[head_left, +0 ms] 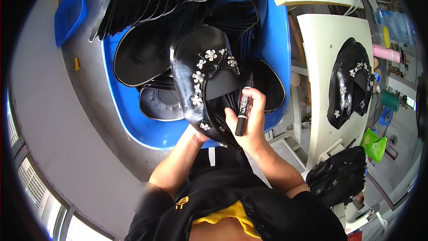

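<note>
A stack of black leather shoe uppers (188, 96), trimmed with silver flower ornaments, is held over the blue tub. My left hand (198, 135) grips the stack from below at its near end; most of its fingers are hidden underneath. A dark marker pen (243, 111) is in my right hand (253, 127), its thin dark end pointing away from me beside the opening of the uppers. The right thumb lies close to the inner edge of the stack; I cannot tell whether it touches.
The blue tub (117, 102) holds more black shoe pieces (142, 56), some fanned in bundles. On the white table (318, 120) at right lie another flowered stack (347, 85) and a further black bundle (341, 176). A blue basin (70, 13) and yellow object (77, 64) are at far left.
</note>
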